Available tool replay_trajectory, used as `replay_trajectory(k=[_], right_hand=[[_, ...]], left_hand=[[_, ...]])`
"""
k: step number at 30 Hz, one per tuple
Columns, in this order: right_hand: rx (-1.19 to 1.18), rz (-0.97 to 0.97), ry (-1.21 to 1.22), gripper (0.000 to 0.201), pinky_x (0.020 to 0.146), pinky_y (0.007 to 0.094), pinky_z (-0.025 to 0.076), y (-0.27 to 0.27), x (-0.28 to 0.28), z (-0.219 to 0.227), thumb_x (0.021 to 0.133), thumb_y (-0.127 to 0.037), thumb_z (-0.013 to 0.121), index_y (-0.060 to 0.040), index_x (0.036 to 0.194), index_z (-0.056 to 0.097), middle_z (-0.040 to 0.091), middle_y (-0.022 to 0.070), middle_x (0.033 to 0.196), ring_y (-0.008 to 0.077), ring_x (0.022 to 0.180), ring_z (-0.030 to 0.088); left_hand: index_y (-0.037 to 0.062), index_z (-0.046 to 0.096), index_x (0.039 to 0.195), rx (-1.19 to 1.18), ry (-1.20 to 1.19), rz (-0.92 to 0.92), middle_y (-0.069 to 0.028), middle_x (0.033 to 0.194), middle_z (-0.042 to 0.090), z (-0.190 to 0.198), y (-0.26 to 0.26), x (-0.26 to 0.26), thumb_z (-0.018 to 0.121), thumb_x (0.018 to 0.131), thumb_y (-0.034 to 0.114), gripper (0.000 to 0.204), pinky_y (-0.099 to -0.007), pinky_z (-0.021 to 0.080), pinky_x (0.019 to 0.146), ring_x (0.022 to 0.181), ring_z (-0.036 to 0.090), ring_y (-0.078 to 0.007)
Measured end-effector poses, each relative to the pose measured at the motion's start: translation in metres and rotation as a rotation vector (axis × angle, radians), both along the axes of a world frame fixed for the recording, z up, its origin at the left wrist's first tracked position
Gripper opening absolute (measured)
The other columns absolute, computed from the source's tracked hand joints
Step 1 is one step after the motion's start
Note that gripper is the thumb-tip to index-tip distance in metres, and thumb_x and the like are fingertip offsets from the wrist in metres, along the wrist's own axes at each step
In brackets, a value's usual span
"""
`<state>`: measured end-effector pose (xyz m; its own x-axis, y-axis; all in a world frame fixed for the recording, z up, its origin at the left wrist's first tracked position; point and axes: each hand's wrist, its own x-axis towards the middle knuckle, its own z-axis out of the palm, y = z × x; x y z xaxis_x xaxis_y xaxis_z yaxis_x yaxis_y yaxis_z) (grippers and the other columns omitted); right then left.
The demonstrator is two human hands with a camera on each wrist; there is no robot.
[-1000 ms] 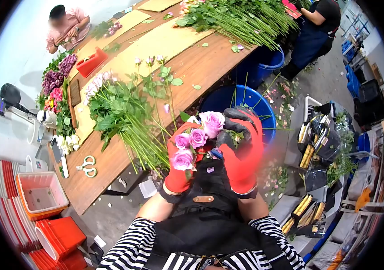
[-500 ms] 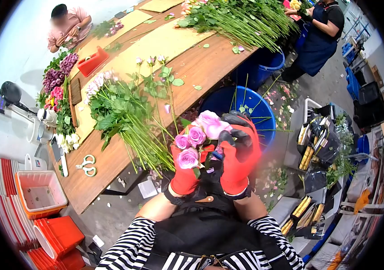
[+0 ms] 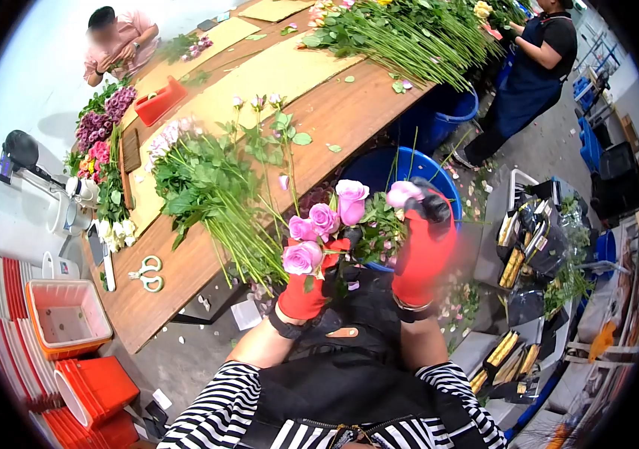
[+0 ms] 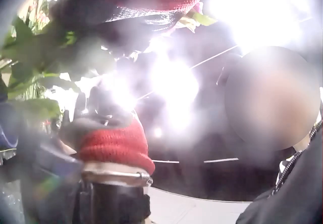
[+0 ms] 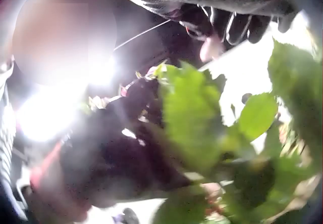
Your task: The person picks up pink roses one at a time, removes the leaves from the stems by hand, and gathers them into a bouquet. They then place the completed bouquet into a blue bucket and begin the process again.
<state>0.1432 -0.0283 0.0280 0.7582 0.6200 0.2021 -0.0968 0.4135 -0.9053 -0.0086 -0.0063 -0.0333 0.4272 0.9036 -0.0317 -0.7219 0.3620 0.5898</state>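
Low in the centre of the head view, the left hand (image 3: 306, 288), in a red knit glove, is closed round the stems of a small bunch of pink-lilac roses (image 3: 319, 228). Just to its right, the red-gloved right hand (image 3: 423, 247) has its dark fingertips curled on a single pink rose bloom (image 3: 402, 192), raised beside the bunch. The step looks like adding a stem; next, I judge, it must slide in among the held stems with heads level
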Motion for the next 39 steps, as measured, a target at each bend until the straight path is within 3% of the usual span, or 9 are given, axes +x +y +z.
replay_trajectory(k=[8, 15, 17, 19, 21, 26, 29, 34, 39], right_hand=[[-0.1, 0.054, -0.83, 0.041, 0.106, 0.0471, 0.033, -0.009, -0.004, 0.044, 0.065, -0.004, 0.074, -0.0064, 0.105, 0.068, 0.061, 0.0114, 0.12, 0.0341, 0.121, 0.049], [0.015, -0.015, -0.666, 0.029, 0.105, 0.0457, 0.036, -0.004, -0.005, 0.019, 0.069, -0.002, 0.069, -0.0036, 0.098, 0.068, 0.066, 0.0105, 0.112, 0.0338, 0.112, 0.056], [-0.002, 0.021, -0.422, 0.029, 0.103, 0.0402, 0.039, -0.007, -0.008, 0.017, 0.07, 0.003, 0.064, 0.0011, 0.099, 0.066, 0.065, 0.0129, 0.113, 0.03, 0.109, 0.059], [0.038, 0.067, -0.15, 0.028, 0.098, 0.0343, 0.043, -0.006, -0.004, 0.016, 0.075, 0.007, 0.061, 0.0043, 0.103, 0.064, 0.064, 0.0147, 0.113, 0.0241, 0.111, 0.058], [-0.016, 0.118, -0.072, 0.031, 0.096, 0.0332, 0.044, -0.005, -0.002, 0.027, 0.079, 0.008, 0.057, 0.004, 0.109, 0.063, 0.062, 0.0146, 0.117, 0.0224, 0.112, 0.057], [-0.001, 0.36, -0.5, 0.042, 0.106, 0.0395, 0.037, -0.005, 0.013, 0.041, 0.073, 0.005, 0.063, -0.0005, 0.114, 0.064, 0.058, 0.0123, 0.126, 0.0274, 0.121, 0.052], [-0.096, 0.423, -0.623, 0.034, 0.109, 0.0427, 0.032, -0.006, 0.011, 0.045, 0.068, 0.0, 0.068, -0.0028, 0.101, 0.068, 0.065, 0.0115, 0.116, 0.031, 0.118, 0.053], [-0.11, 0.501, -0.303, 0.023, 0.104, 0.0381, 0.037, -0.007, 0.008, 0.045, 0.071, 0.001, 0.064, 0.0005, 0.093, 0.067, 0.067, 0.0129, 0.108, 0.0265, 0.11, 0.059], [-0.082, 0.603, 0.024, 0.014, 0.092, 0.0322, 0.046, -0.007, 0.008, 0.031, 0.084, -0.003, 0.057, 0.0034, 0.094, 0.064, 0.066, 0.0128, 0.105, 0.02, 0.098, 0.061]], left_hand=[[-0.0036, 0.053, 0.126, -0.175, -0.098, -0.004, -0.0111, 0.102, 0.064, 0.008, 0.004, 0.004, 0.049, 0.098, 0.032, 0.045, -0.0274, 0.052, 0.066, 0.091, 0.066, -0.0207], [-0.006, 0.051, 0.128, -0.077, -0.086, -0.039, -0.0117, 0.113, 0.062, -0.007, 0.01, 0.013, 0.052, 0.097, 0.027, 0.045, -0.034, 0.053, 0.088, 0.099, 0.063, -0.0215], [-0.0045, 0.049, 0.13, 0.167, 0.471, 0.026, -0.0135, 0.12, 0.059, -0.017, 0.007, 0.011, 0.051, 0.098, 0.029, 0.047, -0.036, 0.053, 0.088, 0.104, 0.061, -0.0239], [0.0009, 0.046, 0.132, -0.155, -0.209, -0.2, -0.0125, 0.127, 0.053, -0.161, 0.016, 0.002, 0.047, 0.1, 0.034, 0.047, -0.0378, 0.049, 0.095, 0.112, 0.057, -0.025], [0.0042, 0.047, 0.132, 0.78, 0.944, 0.092, -0.0104, 0.128, 0.053, -0.113, 0.015, -0.007, 0.048, 0.099, 0.031, 0.043, -0.0355, 0.048, 0.094, 0.111, 0.056, -0.0239], [0.0119, 0.055, 0.126, 0.747, 1.042, -0.016, -0.0048, 0.109, 0.055, 0.001, 0.01, -0.001, 0.05, 0.098, 0.024, 0.031, -0.029, 0.046, 0.085, 0.1, 0.053, -0.0152], [0.0118, 0.058, 0.12, 0.602, 0.661, 0.165, -0.0057, 0.103, 0.057, -0.072, 0.019, 0.005, 0.049, 0.099, 0.025, 0.027, -0.0293, 0.046, 0.084, 0.099, 0.053, -0.0147], [0.006, 0.06, 0.117, 0.684, 0.917, 0.031, -0.0072, 0.115, 0.059, -0.018, 0.009, -0.013, 0.065, 0.09, 0.017, 0.03, -0.0339, 0.046, 0.089, 0.111, 0.053, -0.0198], [0.0091, 0.053, 0.13, 1.267, 1.344, 0.062, -0.0069, 0.126, 0.056, -0.02, 0.013, -0.023, 0.055, 0.092, 0.013, 0.039, -0.0324, 0.044, 0.096, 0.115, 0.053, -0.0182]])
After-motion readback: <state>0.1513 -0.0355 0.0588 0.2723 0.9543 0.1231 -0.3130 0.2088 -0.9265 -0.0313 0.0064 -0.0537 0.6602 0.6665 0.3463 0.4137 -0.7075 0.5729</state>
